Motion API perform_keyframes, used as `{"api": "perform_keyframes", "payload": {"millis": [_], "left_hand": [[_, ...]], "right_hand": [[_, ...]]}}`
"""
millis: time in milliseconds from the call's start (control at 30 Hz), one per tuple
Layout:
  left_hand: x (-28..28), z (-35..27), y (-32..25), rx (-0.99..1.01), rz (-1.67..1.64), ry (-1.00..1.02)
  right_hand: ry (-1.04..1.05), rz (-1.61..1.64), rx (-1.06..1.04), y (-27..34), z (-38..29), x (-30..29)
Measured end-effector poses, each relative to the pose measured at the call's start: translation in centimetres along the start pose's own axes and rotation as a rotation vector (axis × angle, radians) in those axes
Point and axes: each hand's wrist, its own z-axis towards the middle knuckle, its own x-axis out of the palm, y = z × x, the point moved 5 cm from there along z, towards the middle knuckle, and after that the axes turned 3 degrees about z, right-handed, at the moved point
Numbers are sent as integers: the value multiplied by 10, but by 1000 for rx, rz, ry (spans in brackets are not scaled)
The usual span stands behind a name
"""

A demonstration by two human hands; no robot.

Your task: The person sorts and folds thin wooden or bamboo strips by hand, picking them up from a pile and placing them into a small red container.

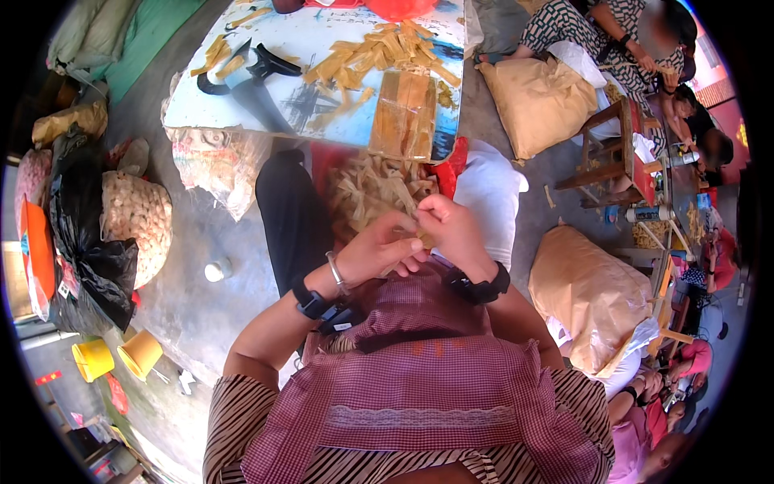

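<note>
My left hand (384,242) and my right hand (452,227) meet above my lap, over the purple checked apron (423,290). Between their fingers is a small yellowish-brown strip (427,239), mostly hidden by the fingers and partly blurred. Just beyond them, between my knees, lies a heap of pale tan strips (375,187) in a red container or bag (455,166). On the white tabletop (199,112) ahead is a loose pile of flat yellow-brown strips (381,51). A tape-covered brown block (404,115) rests at the table's near edge.
A black curved tool or stand (269,63) lies on the table. Full brown paper sacks (538,103) stand at right, near a wooden stool (617,157) and several other people. Left are a black plastic bag (84,230), a white jar (217,270) and yellow buckets (94,361).
</note>
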Motion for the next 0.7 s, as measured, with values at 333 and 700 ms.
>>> {"api": "perform_keyframes", "payload": {"millis": [333,700], "left_hand": [[-15,-7,2,9,-152,-76],[-21,-8,-136,987,1511,-658]], "right_hand": [[-70,-5,-85,7,3,-6],[-204,-247,-555,78,33,-64]]}}
